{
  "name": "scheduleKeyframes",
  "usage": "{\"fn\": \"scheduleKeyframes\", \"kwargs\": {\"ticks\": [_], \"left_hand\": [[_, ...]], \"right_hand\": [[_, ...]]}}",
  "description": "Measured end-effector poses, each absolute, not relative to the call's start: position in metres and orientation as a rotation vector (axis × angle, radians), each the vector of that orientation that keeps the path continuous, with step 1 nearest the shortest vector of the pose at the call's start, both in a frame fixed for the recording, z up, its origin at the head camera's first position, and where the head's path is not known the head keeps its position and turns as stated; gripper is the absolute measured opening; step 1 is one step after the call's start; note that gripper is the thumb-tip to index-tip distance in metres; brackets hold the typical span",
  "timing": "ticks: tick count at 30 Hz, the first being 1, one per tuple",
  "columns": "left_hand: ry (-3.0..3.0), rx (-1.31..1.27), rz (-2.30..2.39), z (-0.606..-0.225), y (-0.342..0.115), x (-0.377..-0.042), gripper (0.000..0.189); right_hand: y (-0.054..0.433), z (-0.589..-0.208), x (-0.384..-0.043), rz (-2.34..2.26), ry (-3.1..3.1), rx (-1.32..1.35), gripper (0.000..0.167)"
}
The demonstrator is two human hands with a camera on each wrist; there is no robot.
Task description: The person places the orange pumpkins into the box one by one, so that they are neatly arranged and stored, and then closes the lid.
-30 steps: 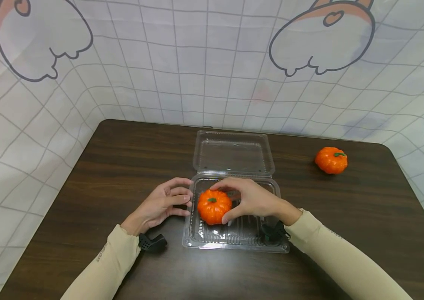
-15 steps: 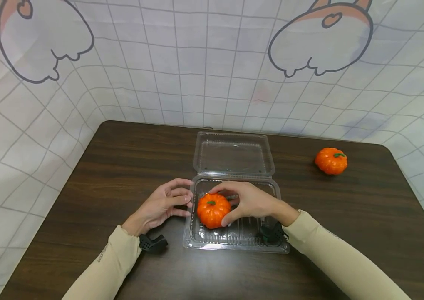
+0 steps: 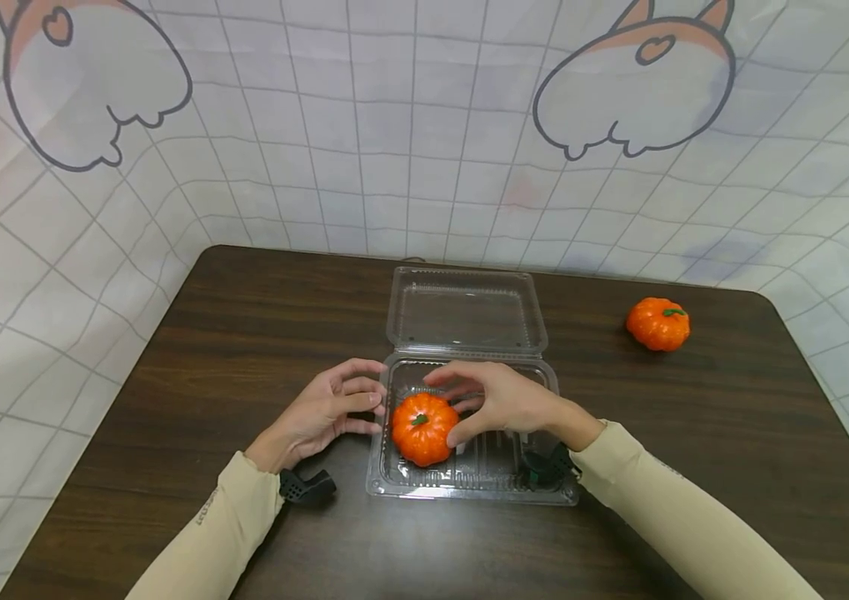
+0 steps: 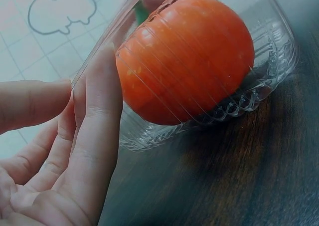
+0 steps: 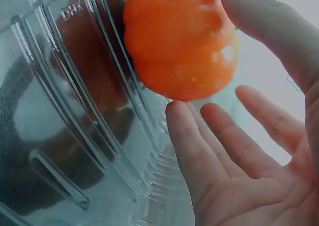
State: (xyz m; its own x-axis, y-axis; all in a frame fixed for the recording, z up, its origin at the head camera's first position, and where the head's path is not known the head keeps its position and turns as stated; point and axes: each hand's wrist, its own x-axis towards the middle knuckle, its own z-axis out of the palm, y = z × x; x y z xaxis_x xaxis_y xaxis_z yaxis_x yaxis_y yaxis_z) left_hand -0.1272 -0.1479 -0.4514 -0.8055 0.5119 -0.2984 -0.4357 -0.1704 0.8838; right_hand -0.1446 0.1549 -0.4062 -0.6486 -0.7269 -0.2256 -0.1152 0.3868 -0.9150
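An orange toy pumpkin [image 3: 424, 429] with a green stem sits in the left part of a clear plastic clamshell container [image 3: 495, 492], whose lid [image 3: 467, 310] lies folded back. My left hand [image 3: 330, 408] pinches the container's left rim; in the left wrist view the thumb [image 4: 35, 104] is on one side of that rim and the fingers on the other. Over the base, my right hand [image 3: 502, 400] is at the pumpkin's right side, fingers spread and relaxed. In the right wrist view its thumb [image 5: 271, 24] and fingertips come right up to the pumpkin's surface.
A second orange toy pumpkin [image 3: 658, 324] lies at the back right of the dark wooden table [image 3: 244, 308]. A white gridded cloth [image 3: 454, 125] with cartoon drawings stands behind and at both sides. Black straps with small devices are on both wrists.
The pumpkin has moved slightly toward the front of the container. My right fingers have loosened and come off its far side. My left hand stays at the rim.
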Motion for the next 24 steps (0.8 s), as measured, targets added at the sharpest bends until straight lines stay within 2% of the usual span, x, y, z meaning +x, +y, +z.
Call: {"fn": "scheduleKeyframes", "kwargs": {"ticks": [13, 24], "left_hand": [[1.525, 0.098, 2.002, -0.451, -0.149, -0.126, 0.047], [1.539, 0.076, 1.996, -0.452, -0.147, -0.126, 0.051]], "right_hand": [[0.172, -0.386, -0.143, -1.374, 2.041, -0.706, 0.08], [0.195, -0.373, -0.14, -1.479, 2.148, -0.648, 0.074]]}}
